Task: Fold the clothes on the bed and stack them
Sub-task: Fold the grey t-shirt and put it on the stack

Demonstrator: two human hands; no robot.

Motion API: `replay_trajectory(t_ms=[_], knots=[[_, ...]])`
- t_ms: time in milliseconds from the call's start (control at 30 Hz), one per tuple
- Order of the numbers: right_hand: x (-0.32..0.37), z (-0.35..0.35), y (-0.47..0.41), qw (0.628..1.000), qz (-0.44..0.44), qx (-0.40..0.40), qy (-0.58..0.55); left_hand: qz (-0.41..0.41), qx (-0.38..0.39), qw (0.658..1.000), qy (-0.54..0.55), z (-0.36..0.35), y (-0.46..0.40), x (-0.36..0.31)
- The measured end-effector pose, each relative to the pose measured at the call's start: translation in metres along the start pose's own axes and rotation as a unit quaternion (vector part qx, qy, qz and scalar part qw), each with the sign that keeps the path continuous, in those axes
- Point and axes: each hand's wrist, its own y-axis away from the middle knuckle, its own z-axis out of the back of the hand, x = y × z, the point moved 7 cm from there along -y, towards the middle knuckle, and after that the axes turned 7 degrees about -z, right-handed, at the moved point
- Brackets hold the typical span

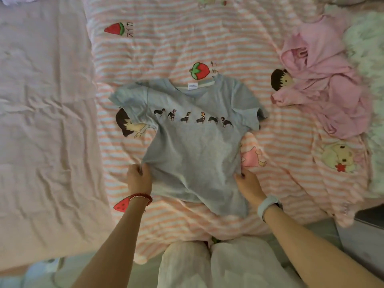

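Observation:
A light blue T-shirt (193, 146) with a row of small dogs across the chest lies face up on the striped quilt (187, 44), collar away from me. My left hand (138, 179) pinches its left side edge near the hem. My right hand (248, 183) pinches the right side edge at about the same height. The hem hangs loose between my wrists. A crumpled pink garment (324, 88) lies unfolded at the right of the bed.
A wrinkled pale lilac sheet (45, 125) covers the left part of the bed. A fluffy pale green blanket (367, 48) lies at the far right. The bed's near edge is by my knees (218, 265); a dark piece of furniture (367, 221) stands low right.

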Motion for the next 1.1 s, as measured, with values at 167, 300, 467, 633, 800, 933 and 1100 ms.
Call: replay_trajectory(t_ms=[167,300,467,633,800,933,1100], knots=[[0.012,0.036,0.028,0.984,0.103,-0.146,0.001,0.021,-0.028,0.999,0.012,0.029,0.024,0.014],[-0.019,0.031,0.023,0.985,0.041,-0.095,0.135,0.084,0.075,0.982,-0.15,0.024,0.039,0.057],[-0.04,0.002,0.015,0.992,-0.067,0.095,0.047,0.088,0.219,0.965,-0.116,-0.009,0.038,0.063],[-0.052,0.007,0.02,0.992,-0.049,0.09,0.079,0.065,0.181,0.981,-0.03,-0.006,0.046,0.065],[-0.066,0.019,0.028,0.98,0.002,0.02,0.197,0.081,0.154,0.964,-0.2,0.009,0.058,0.084],[-0.068,0.026,0.029,0.96,-0.035,-0.036,0.274,0.037,0.102,0.943,-0.315,0.01,0.058,0.059],[-0.003,0.046,0.026,0.955,0.116,-0.185,0.203,-0.174,0.087,0.922,-0.333,-0.027,0.054,-0.008]])
